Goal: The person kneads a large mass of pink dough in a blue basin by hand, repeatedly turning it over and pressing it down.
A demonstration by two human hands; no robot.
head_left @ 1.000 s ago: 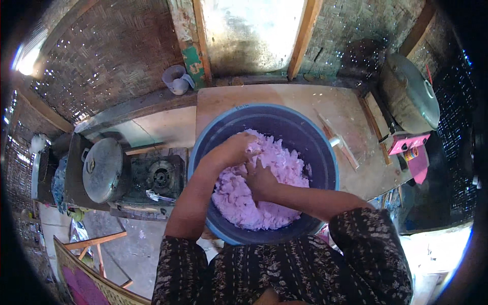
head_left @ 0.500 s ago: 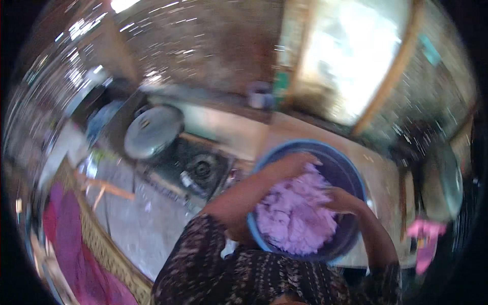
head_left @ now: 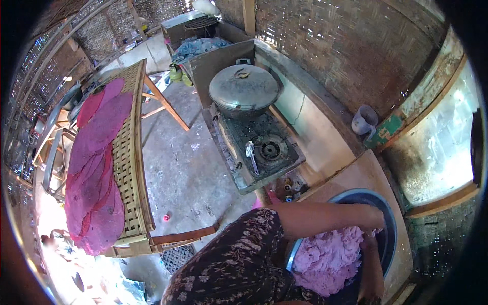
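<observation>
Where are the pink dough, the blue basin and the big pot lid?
pink dough point(head_left: 328, 254), head view, middle of the heap
blue basin point(head_left: 390, 229), head view, far inner wall
pot lid point(head_left: 244, 87), head view, domed top

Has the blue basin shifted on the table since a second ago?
No. The blue basin sits on the same wooden table below the window; only the head camera swung left. Both hands remain in the pink dough.

One basin point(head_left: 389, 213) holds one pink dough mass point(head_left: 330, 256), with two hands in it: left hand point(head_left: 373, 219), right hand point(head_left: 370, 243). Beyond the left hand: one stove point(head_left: 256, 150), one lidded pot point(head_left: 244, 89), one spoon point(head_left: 250, 152), one cup point(head_left: 364, 121), one bamboo rack point(head_left: 129, 162).
</observation>
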